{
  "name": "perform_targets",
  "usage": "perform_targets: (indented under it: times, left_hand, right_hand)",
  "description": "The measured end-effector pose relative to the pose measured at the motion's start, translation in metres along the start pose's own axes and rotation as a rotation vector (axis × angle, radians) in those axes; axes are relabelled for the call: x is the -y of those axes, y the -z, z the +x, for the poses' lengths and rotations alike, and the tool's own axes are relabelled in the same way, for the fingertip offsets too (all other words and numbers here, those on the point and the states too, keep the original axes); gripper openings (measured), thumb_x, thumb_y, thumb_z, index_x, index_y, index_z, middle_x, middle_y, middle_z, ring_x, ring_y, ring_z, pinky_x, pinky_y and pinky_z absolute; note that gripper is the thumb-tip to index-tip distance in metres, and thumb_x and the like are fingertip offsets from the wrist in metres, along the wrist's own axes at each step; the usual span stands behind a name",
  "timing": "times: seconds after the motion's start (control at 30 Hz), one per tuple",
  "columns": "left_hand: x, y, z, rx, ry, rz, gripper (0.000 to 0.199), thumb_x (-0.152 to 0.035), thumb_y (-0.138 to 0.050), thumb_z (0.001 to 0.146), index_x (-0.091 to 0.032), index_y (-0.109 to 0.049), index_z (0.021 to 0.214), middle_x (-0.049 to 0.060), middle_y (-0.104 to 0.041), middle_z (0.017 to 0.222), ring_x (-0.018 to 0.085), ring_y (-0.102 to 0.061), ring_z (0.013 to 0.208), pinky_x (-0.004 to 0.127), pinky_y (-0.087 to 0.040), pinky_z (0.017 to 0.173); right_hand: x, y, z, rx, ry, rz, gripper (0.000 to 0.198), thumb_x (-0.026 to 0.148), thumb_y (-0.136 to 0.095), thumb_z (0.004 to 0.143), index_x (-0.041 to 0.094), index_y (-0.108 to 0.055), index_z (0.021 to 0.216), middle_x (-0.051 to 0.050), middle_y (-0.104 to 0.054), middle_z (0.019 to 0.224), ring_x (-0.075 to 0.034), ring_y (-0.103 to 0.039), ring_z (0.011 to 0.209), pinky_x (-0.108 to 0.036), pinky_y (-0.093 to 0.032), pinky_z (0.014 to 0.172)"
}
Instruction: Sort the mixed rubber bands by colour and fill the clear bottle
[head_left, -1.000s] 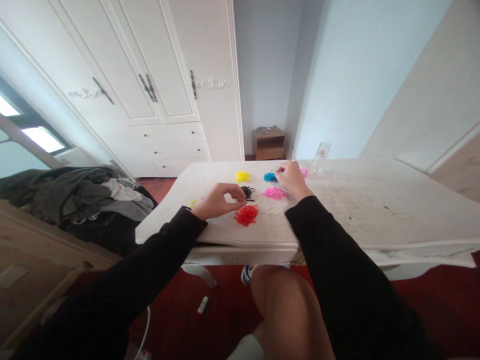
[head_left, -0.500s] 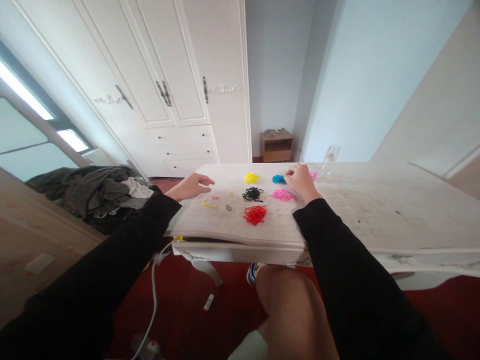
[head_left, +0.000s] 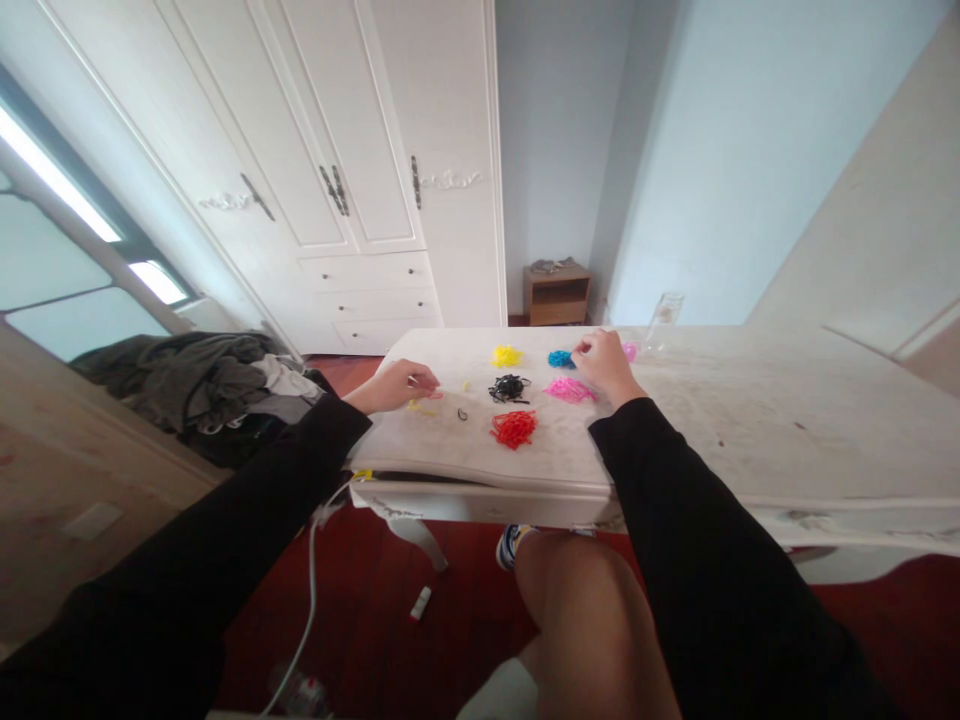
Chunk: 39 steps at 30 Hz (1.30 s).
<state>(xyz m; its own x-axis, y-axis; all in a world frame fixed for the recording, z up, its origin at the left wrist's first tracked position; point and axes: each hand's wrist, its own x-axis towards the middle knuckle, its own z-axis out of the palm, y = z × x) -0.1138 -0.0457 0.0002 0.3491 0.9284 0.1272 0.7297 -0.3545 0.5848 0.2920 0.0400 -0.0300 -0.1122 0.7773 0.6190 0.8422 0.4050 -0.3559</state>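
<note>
My left hand [head_left: 401, 384] is closed in a pinch over a small pinkish-red rubber band [head_left: 436, 395] on the left of the table; its fingertips touch the band. Yellow rubber bands [head_left: 421, 408] and a single black one [head_left: 462, 414] lie close by. My right hand [head_left: 602, 360] has its fingers pinched together at the right edge of a blue rubber band pile [head_left: 559, 358]; whatever is between them is hidden. Piles of yellow [head_left: 507, 356], black [head_left: 508, 388], pink [head_left: 568, 389] and red bands [head_left: 514, 429] sit between my hands.
Behind my right hand, a clear glass container [head_left: 664, 322] stands near the far edge of the white table [head_left: 720, 400], with something pink [head_left: 630, 351] beside it. Dark clothes [head_left: 202, 390] are heaped at the left. A white cable [head_left: 311, 590] hangs by the table's left corner.
My left hand has moved right and down to the pinkish-red band, and its spread fingers have closed together. My right hand stays at the blue pile. The view has shifted slightly.
</note>
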Motion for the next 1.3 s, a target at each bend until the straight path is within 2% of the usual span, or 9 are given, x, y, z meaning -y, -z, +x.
perform_targets:
  times: [0.17,0.33,0.57,0.63,0.77,0.9,1.07,1.2,1.3]
  left_hand:
    - [-0.003,-0.001,0.0,-0.019,-0.029,0.103,0.027,-0.042,-0.066,0.081,-0.018,-0.076,0.087,0.007,-0.078,0.083,0.02,-0.07,0.079,0.033,-0.056,0.078]
    - [-0.009,-0.004,-0.005,-0.08,-0.054,0.096,0.025,-0.039,-0.063,0.083,-0.018,-0.072,0.09,0.004,-0.074,0.079,0.018,-0.068,0.075,0.032,-0.056,0.077]
    - [-0.018,-0.004,-0.004,-0.066,-0.061,0.093,0.024,-0.038,-0.06,0.086,-0.019,-0.071,0.094,0.006,-0.078,0.09,0.019,-0.072,0.083,0.031,-0.056,0.077]
    - [-0.017,-0.002,-0.004,-0.072,-0.045,0.093,0.027,-0.042,-0.064,0.084,-0.018,-0.072,0.096,0.007,-0.078,0.092,0.019,-0.072,0.083,0.031,-0.056,0.075]
    - [-0.014,-0.002,-0.004,0.015,-0.024,0.079,0.032,-0.043,-0.075,0.076,-0.018,-0.072,0.096,0.007,-0.079,0.089,0.019,-0.072,0.079,0.031,-0.057,0.074]
    - [-0.014,-0.005,-0.005,0.031,-0.02,0.086,0.022,-0.034,-0.068,0.078,-0.019,-0.071,0.094,0.005,-0.078,0.084,0.02,-0.071,0.078,0.031,-0.056,0.073]
    - [-0.02,-0.01,-0.002,-0.054,-0.072,0.104,0.012,-0.03,-0.061,0.08,-0.02,-0.066,0.085,0.002,-0.073,0.079,0.018,-0.069,0.077,0.031,-0.054,0.073]
    - [-0.034,-0.014,0.005,-0.097,-0.082,0.007,0.013,-0.027,-0.064,0.079,-0.02,-0.064,0.09,0.002,-0.073,0.077,0.018,-0.07,0.073,0.03,-0.054,0.07]
    - [-0.053,-0.019,0.011,-0.124,-0.066,-0.15,0.017,-0.027,-0.072,0.077,-0.019,-0.062,0.089,0.003,-0.075,0.077,0.019,-0.074,0.074,0.032,-0.057,0.07]
  right_hand:
    - [0.0,0.0,0.0,-0.007,0.004,0.02,0.019,0.013,-0.055,0.08,0.022,-0.059,0.063,-0.012,-0.068,0.084,-0.029,-0.057,0.095,-0.041,-0.047,0.09]
    - [-0.001,-0.001,0.0,-0.003,0.008,0.031,0.019,0.013,-0.056,0.079,0.022,-0.059,0.063,-0.012,-0.068,0.083,-0.029,-0.058,0.095,-0.041,-0.047,0.09]
    - [0.0,0.0,0.0,-0.005,0.006,0.036,0.019,0.013,-0.055,0.079,0.022,-0.06,0.063,-0.012,-0.068,0.083,-0.029,-0.058,0.094,-0.041,-0.047,0.09]
    - [0.001,0.0,0.0,0.0,0.003,0.029,0.018,0.013,-0.055,0.079,0.021,-0.062,0.065,-0.012,-0.068,0.083,-0.029,-0.058,0.095,-0.041,-0.047,0.09]
    - [0.0,0.0,0.001,0.02,0.008,0.023,0.016,0.014,-0.056,0.079,0.02,-0.065,0.067,-0.012,-0.068,0.083,-0.029,-0.059,0.096,-0.041,-0.047,0.091]
    - [0.001,0.0,0.001,0.015,0.004,0.039,0.017,0.013,-0.054,0.078,0.02,-0.066,0.068,-0.012,-0.069,0.084,-0.028,-0.059,0.096,-0.041,-0.047,0.092]
    - [0.003,0.002,0.0,0.012,-0.013,0.04,0.016,0.015,-0.054,0.079,0.02,-0.065,0.068,-0.012,-0.069,0.085,-0.027,-0.058,0.094,-0.04,-0.047,0.092]
    - [0.009,0.007,0.0,-0.015,-0.021,0.082,0.015,0.015,-0.055,0.077,0.02,-0.065,0.067,-0.011,-0.07,0.084,-0.027,-0.06,0.093,-0.04,-0.048,0.091]
    - [0.017,0.013,0.001,0.019,-0.024,0.219,0.012,0.018,-0.06,0.075,0.019,-0.067,0.066,-0.01,-0.072,0.08,-0.024,-0.061,0.083,-0.039,-0.048,0.083]
